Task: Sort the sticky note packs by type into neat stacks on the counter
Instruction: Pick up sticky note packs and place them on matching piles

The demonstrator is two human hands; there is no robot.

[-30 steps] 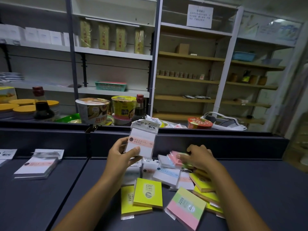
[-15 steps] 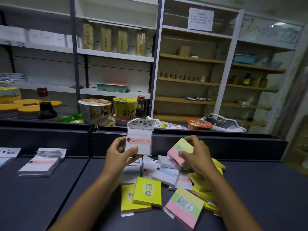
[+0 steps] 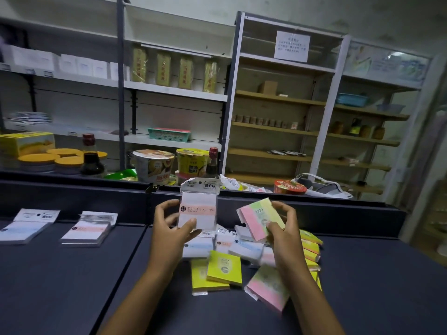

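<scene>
Now, left hand: your left hand (image 3: 173, 226) holds the white pack with the peach band (image 3: 198, 209) upright, thumb pinching its front lower edge, the other fingers curled behind its left side.
Right hand: your right hand (image 3: 281, 228) grips the pink-and-green 2209 pack (image 3: 260, 217), tilted, thumb on its face, fingers wrapped over its far edge.
Key relation: the peach-band stack (image 3: 87, 232) lies well to the left of your left hand, flat on the counter (image 3: 60, 274), long axis running away from you; that hand is much the nearer one.
Orientation: the held white pack stands on end, so it probably needs laying flat, header away from you, to match.
Other stack: a blue-band stack (image 3: 25, 229) sits further left still.
Unsorted pile: white, yellow and pastel packs (image 3: 242, 257) lie jumbled under and between both hands.
2209 match: a second pink-and-green pack (image 3: 268, 287) lies just below your right wrist, likely its partner.
</scene>
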